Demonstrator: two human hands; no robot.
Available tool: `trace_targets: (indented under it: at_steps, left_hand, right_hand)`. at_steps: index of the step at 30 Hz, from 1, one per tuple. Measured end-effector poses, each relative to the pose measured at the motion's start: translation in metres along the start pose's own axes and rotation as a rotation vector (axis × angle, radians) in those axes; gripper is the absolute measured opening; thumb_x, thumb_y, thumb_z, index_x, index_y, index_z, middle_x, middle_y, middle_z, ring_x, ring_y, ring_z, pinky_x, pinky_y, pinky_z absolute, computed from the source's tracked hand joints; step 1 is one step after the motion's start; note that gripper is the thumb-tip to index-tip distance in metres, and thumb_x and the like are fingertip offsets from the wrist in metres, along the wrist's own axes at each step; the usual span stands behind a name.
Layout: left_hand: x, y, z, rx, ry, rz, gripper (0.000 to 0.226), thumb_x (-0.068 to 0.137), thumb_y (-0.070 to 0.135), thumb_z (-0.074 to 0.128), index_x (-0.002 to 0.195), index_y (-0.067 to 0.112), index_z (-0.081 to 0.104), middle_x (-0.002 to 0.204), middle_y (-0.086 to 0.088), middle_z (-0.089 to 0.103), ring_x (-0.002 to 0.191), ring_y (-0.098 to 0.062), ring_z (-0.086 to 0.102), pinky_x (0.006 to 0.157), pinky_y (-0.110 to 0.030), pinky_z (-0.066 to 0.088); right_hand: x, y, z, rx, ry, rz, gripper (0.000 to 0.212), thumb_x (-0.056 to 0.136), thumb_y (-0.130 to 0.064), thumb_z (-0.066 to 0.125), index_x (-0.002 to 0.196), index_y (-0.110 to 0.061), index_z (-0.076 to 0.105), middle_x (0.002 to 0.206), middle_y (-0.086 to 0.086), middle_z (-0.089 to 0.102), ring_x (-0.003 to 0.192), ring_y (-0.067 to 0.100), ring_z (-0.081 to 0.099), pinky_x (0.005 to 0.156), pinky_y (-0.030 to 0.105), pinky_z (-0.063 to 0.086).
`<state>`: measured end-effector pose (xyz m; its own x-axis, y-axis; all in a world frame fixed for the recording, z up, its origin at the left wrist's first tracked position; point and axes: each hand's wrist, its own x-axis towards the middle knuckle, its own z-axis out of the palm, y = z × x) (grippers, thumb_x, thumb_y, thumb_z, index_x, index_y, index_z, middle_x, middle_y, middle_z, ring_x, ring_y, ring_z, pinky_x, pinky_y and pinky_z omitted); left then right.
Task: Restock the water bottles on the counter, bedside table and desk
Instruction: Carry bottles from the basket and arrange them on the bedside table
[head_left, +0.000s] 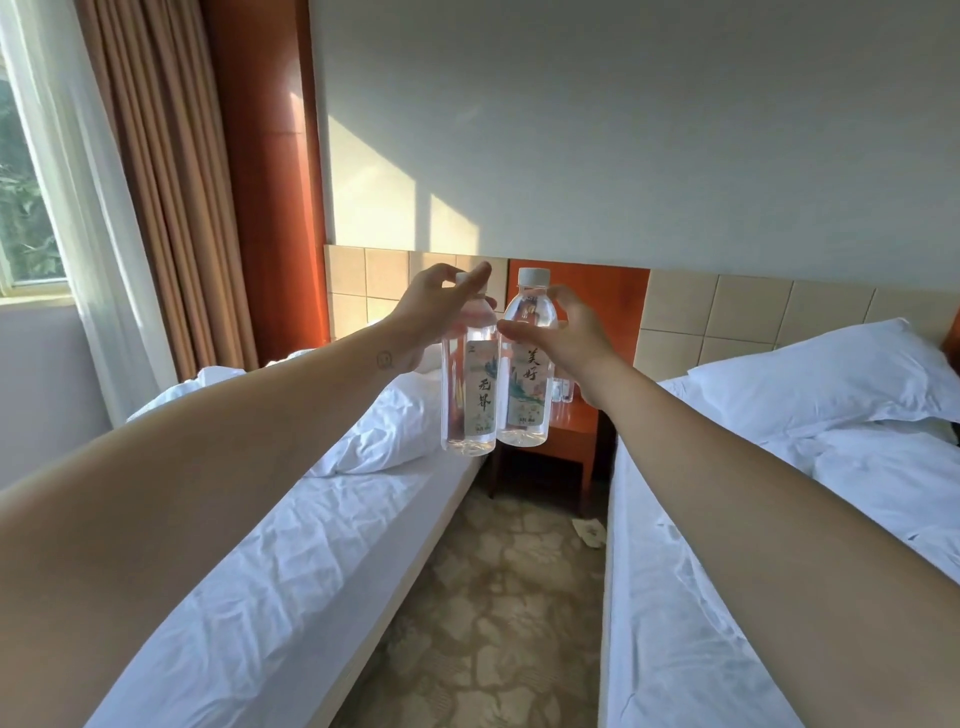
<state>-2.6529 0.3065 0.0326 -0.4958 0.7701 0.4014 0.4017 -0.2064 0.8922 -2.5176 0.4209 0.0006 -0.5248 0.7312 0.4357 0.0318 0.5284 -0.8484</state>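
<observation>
1. Two water bottles are held upright at twelve o'clock, close side by side: the left bottle (467, 387) and the right bottle (525, 384).
2. Our left grip (441, 309) curls round the left bottle's neck, fingers over its cap.
3. Our right grip (569, 340) clasps the right bottle's shoulder.
4. Behind them, toward one o'clock, we see the bedside bench (569, 439) carrying small bottles (562, 389), partly hidden.
5. We stand between the left bed (311, 519) at nine o'clock and the right bed (727, 571) at three.

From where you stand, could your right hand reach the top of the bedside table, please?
Probably not quite. The right hand, gripping a bottle, looks short of the bedside table. The carpeted aisle leading to it is open, so a step forward should bring it within reach.
</observation>
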Motion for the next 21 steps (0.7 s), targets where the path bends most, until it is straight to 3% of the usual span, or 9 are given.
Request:
trace_targets:
  at_steps: [4, 6, 21]
  left_hand:
    - [0.041, -0.015, 0.02, -0.002, 0.005, -0.011, 0.05, 0.09, 0.047, 0.06, 0.119, 0.006, 0.057, 0.099, -0.007, 0.074, 0.088, -0.021, 0.073, 0.089, -0.046, 0.057]
    - [0.062, -0.022, 0.03, -0.005, 0.018, -0.009, 0.05, 0.09, 0.047, 0.06, 0.119, 0.007, 0.057, 0.101, -0.007, 0.074, 0.089, -0.022, 0.073, 0.089, -0.046, 0.057]
    - [0.173, -0.087, 0.072, -0.041, 0.019, -0.054, 0.049, 0.089, 0.044, 0.063, 0.119, 0.005, 0.057, 0.106, -0.009, 0.072, 0.091, -0.021, 0.072, 0.088, -0.042, 0.058]
  right_hand:
    - [0.043, 0.021, -0.014, -0.011, 0.004, 0.006, 0.085, 0.064, -0.052, 0.083, 0.137, -0.026, 0.047, 0.145, 0.005, 0.046, 0.125, 0.03, 0.051, 0.096, 0.048, 0.049]
    - [0.064, 0.032, -0.021, -0.019, 0.004, 0.007, 0.086, 0.064, -0.051, 0.083, 0.138, -0.026, 0.046, 0.145, 0.005, 0.046, 0.127, 0.031, 0.049, 0.1, 0.053, 0.047]
    - [0.169, 0.112, -0.027, -0.013, -0.022, 0.042, 0.08, 0.062, -0.052, 0.085, 0.131, -0.029, 0.051, 0.141, 0.001, 0.049, 0.123, 0.028, 0.052, 0.096, 0.053, 0.049]
